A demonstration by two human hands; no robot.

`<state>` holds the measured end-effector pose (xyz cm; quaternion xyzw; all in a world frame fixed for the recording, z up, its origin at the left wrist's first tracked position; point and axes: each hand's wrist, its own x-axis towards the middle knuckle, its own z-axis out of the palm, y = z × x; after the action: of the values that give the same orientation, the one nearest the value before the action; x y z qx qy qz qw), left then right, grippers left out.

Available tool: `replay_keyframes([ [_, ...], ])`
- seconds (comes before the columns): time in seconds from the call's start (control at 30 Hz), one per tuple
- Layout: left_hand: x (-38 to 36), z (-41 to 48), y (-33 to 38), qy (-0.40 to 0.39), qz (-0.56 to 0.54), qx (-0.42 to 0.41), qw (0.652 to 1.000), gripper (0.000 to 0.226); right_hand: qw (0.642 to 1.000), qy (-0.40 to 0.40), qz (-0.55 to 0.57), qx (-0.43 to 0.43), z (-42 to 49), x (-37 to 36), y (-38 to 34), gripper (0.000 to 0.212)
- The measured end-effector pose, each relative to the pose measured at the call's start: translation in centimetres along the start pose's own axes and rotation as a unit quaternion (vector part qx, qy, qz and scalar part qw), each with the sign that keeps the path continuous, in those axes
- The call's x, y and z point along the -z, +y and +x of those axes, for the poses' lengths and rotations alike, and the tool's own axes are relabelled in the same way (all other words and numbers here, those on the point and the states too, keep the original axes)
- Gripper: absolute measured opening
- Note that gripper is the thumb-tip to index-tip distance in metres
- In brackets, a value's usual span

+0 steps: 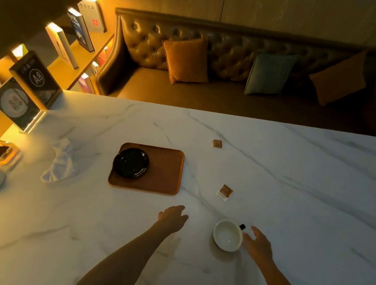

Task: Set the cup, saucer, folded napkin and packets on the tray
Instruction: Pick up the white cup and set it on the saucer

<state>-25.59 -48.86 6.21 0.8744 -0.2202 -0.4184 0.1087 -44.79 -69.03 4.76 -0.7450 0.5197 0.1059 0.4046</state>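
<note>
Tray (165, 172) right half free, left taken (saucer (131, 162))

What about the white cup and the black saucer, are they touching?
Apart. The head view shows the cup on the table, the saucer on the tray, marble between them.

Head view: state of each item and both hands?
tray, flat on table, right half bare
saucer, on tray's left half, empty
cup, upright on table, empty
napkin, rumpled, left of tray
far packet, on table
near packet, on table
left hand, open, empty
right hand, open, beside cup
</note>
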Motion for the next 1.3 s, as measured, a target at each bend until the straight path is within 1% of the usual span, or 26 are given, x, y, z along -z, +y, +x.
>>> replay_keyframes([
  [0.1,-1.8,1.0,3.5,0.007,-0.013,-0.003,1.0,0.054,0.998,-0.047,-0.007,-0.029,2.2,0.9,0.9,0.058],
  [0.13,-2.4,1.3,4.5,0.005,-0.017,-0.007,1.0,0.054,0.997,-0.068,-0.011,-0.039,2.8,1.0,1.1,0.055],
  [0.2,-3.4,2.1,6.4,-0.009,-0.032,-0.012,0.999,0.054,0.992,-0.115,0.015,-0.05,3.7,1.0,1.1,0.034],
  [0.3,-4.6,3.3,8.6,-0.023,-0.049,-0.001,0.999,0.054,0.977,-0.19,0.066,-0.068,4.6,0.8,1.1,0.015],
  [0.37,-5.5,4.0,9.4,-0.036,-0.056,0.009,0.998,0.055,0.967,-0.229,0.08,-0.077,5.3,0.5,1.1,0.025],
  [0.47,-6.6,4.8,10.2,-0.06,-0.058,0.027,0.996,0.054,0.959,-0.252,0.102,-0.079,5.8,0.1,1.1,0.033],
  [0.57,-7.5,5.5,10.7,-0.084,-0.065,0.037,0.994,0.05,0.957,-0.256,0.106,-0.081,6.4,0.1,1.3,0.038],
  [0.7,-8.1,6.0,10.9,-0.084,-0.088,0.064,0.99,0.048,0.956,-0.265,0.104,-0.076,7.2,0.1,1.6,0.039],
  [0.83,-8.2,6.1,10.3,-0.074,-0.133,0.083,0.985,0.053,0.967,-0.242,0.073,-0.03,7.3,0.0,1.4,0.041],
  [0.9,-8.0,5.8,10.0,-0.066,-0.187,0.11,0.974,0.053,0.974,-0.219,0.059,0.002,7.2,-0.2,1.0,0.041],
  [1.0,-7.5,5.1,9.3,-0.043,-0.292,0.148,0.944,0.048,0.978,-0.197,0.051,0.044,6.7,-0.5,-0.5,0.041],
  [1.13,-6.2,3.6,7.3,-0.011,-0.425,0.164,0.89,0.041,0.975,-0.181,0.107,0.068,5.6,-1.4,-2.8,0.04],
  [1.2,-5.6,2.8,5.9,-0.001,-0.482,0.16,0.861,0.037,0.967,-0.204,0.132,0.076,4.8,-2.1,-3.9,0.043],
  [1.3,-4.6,1.2,3.4,0.019,-0.534,0.153,0.831,0.041,0.942,-0.288,0.164,0.061,3.1,-3.7,-5.2,0.046],
])
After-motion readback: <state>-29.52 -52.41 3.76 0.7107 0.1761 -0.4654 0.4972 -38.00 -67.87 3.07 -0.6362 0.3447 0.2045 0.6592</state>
